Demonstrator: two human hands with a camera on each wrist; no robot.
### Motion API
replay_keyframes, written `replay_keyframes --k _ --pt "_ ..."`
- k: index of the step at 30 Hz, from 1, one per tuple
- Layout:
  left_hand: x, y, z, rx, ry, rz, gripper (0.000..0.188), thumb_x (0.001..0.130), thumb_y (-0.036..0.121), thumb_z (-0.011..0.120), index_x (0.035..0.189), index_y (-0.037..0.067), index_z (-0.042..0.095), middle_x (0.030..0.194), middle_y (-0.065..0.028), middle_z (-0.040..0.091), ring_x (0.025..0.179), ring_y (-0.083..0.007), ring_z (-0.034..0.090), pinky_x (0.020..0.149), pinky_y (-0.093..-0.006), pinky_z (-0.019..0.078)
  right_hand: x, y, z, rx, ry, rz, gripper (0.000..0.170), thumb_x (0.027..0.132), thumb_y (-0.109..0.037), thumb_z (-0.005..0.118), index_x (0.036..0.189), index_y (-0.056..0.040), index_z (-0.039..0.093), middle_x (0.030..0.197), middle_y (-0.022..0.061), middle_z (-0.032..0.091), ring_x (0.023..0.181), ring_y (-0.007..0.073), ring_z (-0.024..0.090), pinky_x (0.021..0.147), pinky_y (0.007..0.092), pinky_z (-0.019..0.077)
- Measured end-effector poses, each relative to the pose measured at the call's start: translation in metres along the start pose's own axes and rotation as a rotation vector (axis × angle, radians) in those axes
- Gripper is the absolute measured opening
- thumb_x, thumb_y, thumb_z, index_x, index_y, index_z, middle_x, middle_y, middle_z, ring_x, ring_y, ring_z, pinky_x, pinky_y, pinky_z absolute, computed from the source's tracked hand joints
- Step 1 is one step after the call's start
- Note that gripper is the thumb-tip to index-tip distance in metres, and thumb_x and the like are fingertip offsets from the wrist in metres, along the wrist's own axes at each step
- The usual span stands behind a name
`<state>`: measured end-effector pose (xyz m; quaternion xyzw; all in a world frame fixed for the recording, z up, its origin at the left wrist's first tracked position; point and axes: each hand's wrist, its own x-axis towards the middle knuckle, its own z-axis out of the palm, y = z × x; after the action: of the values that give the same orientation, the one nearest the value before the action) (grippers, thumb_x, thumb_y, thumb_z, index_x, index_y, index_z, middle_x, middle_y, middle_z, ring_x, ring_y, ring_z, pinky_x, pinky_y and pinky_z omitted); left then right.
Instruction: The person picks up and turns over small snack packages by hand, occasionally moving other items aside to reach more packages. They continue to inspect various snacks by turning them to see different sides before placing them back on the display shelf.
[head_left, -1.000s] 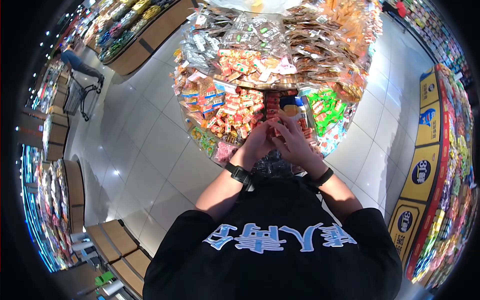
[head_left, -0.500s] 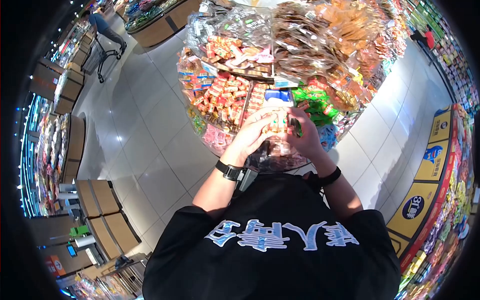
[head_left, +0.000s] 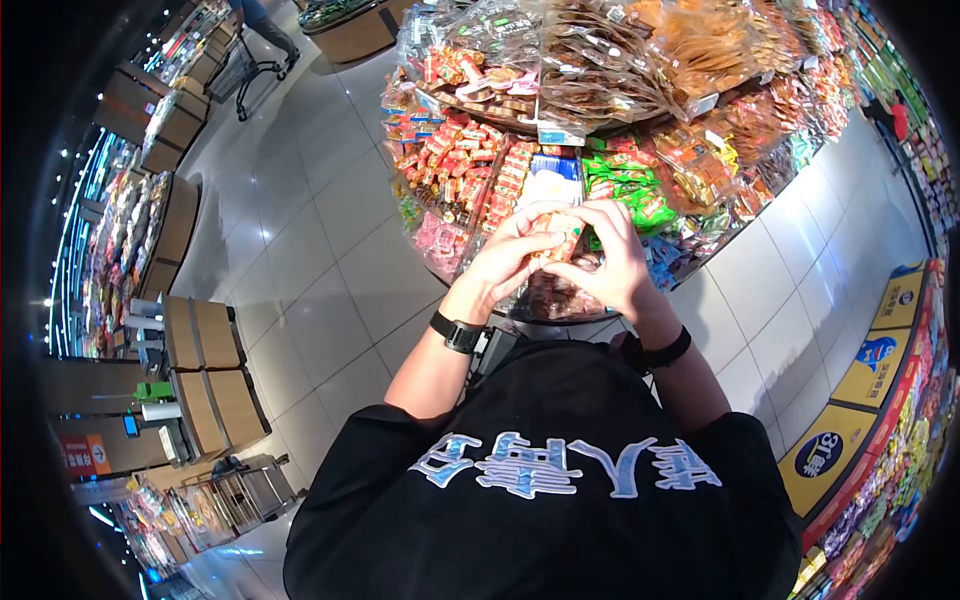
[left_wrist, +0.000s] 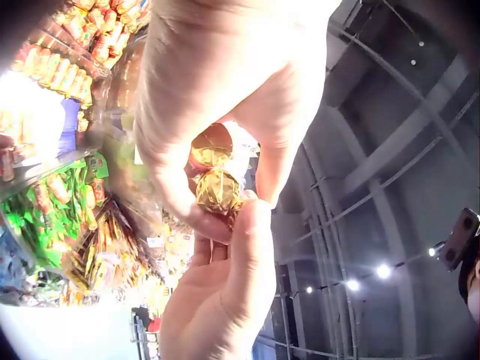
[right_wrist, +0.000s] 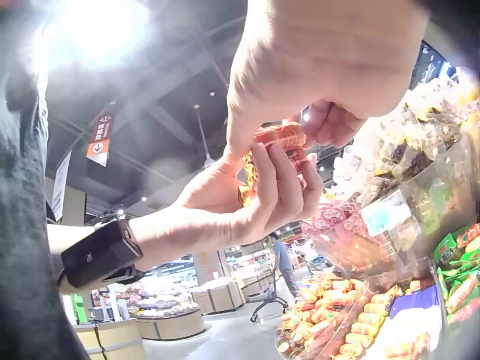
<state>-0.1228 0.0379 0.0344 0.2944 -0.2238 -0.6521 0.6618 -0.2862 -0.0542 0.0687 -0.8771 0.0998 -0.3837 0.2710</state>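
Both hands meet over the near edge of a round snack display. My left hand [head_left: 502, 255] grips red-and-gold wrapped rolls [head_left: 564, 234], its fingers curled round them in the right wrist view. Two round ends in crinkled gold foil [left_wrist: 218, 190] show side by side in the left wrist view. My right hand [head_left: 617, 257] pinches the rolls from the other side, its thumb and fingertips right at the foil. Just beyond the hands is a row of similar red-and-gold rolls [head_left: 508, 185], beside a blue-and-white pack [head_left: 553, 180].
Loose red rolls [head_left: 455, 152] fill the bin at left, green packets [head_left: 625, 185] the one at right. Brown bagged snacks [head_left: 600, 70] are heaped higher up. Pale tiled floor [head_left: 345, 290] surrounds the display. A person pushes a cart [head_left: 255, 75] at the far left.
The held rolls have come up into the light, nearer the body, and both hands have turned about them. The head view has swung, shifting the display right; the person with the cart appears farther off.
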Motion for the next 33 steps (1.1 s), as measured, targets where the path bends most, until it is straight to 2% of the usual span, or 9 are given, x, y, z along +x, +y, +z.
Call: replay_keyframes --k 3,7,9,11,13,18,24,28,33 --pt "-0.004 0.004 -0.006 0.032 -0.049 -0.055 0.046 0.087 -0.005 0.060 0.131 0.001 0.049 0.113 -0.0118 0.063 0.095 -0.0178 0.067 0.082 -0.0274 0.0579 -0.003 -0.001 -0.004 0.079 -0.073 -0.001 0.064 0.063 -0.025 0.087 0.116 -0.0040 0.058 0.108 0.0147 0.055 0.106 0.0330 0.054 0.093 0.0431 0.0444" --pt "-0.017 0.013 -0.003 0.089 -0.106 -0.131 0.055 0.086 -0.004 0.061 0.137 -0.001 0.041 0.113 -0.0120 0.063 0.098 -0.0173 0.067 0.082 -0.0275 0.0579 0.000 0.003 -0.019 0.208 -0.283 -0.086 0.057 0.069 -0.025 0.084 0.118 -0.0059 0.061 0.124 0.0160 0.055 0.119 0.0321 0.053 0.100 0.0417 0.0436" --pt "-0.020 0.018 -0.001 0.122 -0.192 -0.152 0.061 0.085 -0.003 0.063 0.140 -0.002 0.037 0.113 -0.0121 0.062 0.099 -0.0161 0.066 0.082 -0.0268 0.0577 -0.001 0.007 -0.017 0.282 -0.370 -0.093 0.046 0.073 -0.019 0.081 0.113 -0.0051 0.064 0.126 0.0140 0.057 0.120 0.0319 0.053 0.099 0.0410 0.0446" --pt "-0.023 0.020 0.008 0.109 -0.114 -0.177 0.057 0.085 0.001 0.065 0.137 -0.002 0.040 0.109 -0.0103 0.063 0.088 -0.0126 0.068 0.068 -0.0194 0.0580 -0.002 0.011 -0.012 0.338 -0.417 -0.103 0.041 0.074 -0.016 0.079 0.111 -0.0043 0.066 0.122 0.0126 0.060 0.118 0.0320 0.055 0.099 0.0411 0.0449" --pt "-0.023 0.024 0.007 0.050 -0.128 -0.222 0.054 0.086 0.003 0.065 0.134 -0.002 0.042 0.108 -0.0093 0.063 0.082 -0.0105 0.068 0.061 -0.0155 0.0568 -0.002 0.009 -0.009 0.326 -0.391 -0.084 0.037 0.076 -0.014 0.077 0.111 -0.0071 0.068 0.115 0.0118 0.062 0.111 0.0306 0.059 0.096 0.0393 0.0470" --pt "-0.031 0.018 0.000 0.075 0.183 -0.118 0.030 0.100 0.021 0.051 0.121 0.000 0.056 0.093 -0.0096 0.067 0.065 -0.0114 0.068 0.053 -0.0176 0.0570 -0.004 0.003 0.008 0.302 -0.262 0.032 0.034 0.077 -0.015 0.077 0.111 -0.0103 0.070 0.110 0.0114 0.062 0.102 0.0275 0.062 0.090 0.0365 0.0504" --pt "-0.034 0.008 -0.017 0.051 0.184 0.050 0.031 0.102 0.026 0.049 0.120 0.003 0.054 0.098 -0.0083 0.066 0.073 -0.0118 0.066 0.055 -0.0198 0.0551 -0.005 0.001 0.036 0.100 0.035 0.168 0.037 0.073 -0.016 0.080 0.107 -0.0076 0.070 0.106 0.0107 0.062 0.099 0.0274 0.063 0.085 0.0357 0.0519" --pt "-0.030 0.002 -0.020 0.159 0.222 0.168 0.026 0.098 0.024 0.056 0.119 0.007 0.055 0.096 -0.0030 0.063 0.075 -0.0083 0.062 0.057 -0.0197 0.0505 -0.008 0.002 0.064 0.081 0.228 0.043 0.046 0.070 -0.014 0.084 0.111 -0.0069 0.064 0.106 0.0130 0.060 0.099 0.0304 0.063 0.082 0.0375 0.0530" --pt "-0.030 0.007 -0.022 0.174 0.323 0.219 0.020 0.098 0.020 0.057 0.113 0.006 0.058 0.096 -0.0022 0.064 0.078 -0.0079 0.061 0.062 -0.0200 0.0503 -0.007 -0.012 0.063 0.106 0.165 -0.025 0.048 0.072 -0.011 0.083 0.115 -0.0036 0.062 0.111 0.0147 0.057 0.103 0.0314 0.061 0.082 0.0371 0.0528"
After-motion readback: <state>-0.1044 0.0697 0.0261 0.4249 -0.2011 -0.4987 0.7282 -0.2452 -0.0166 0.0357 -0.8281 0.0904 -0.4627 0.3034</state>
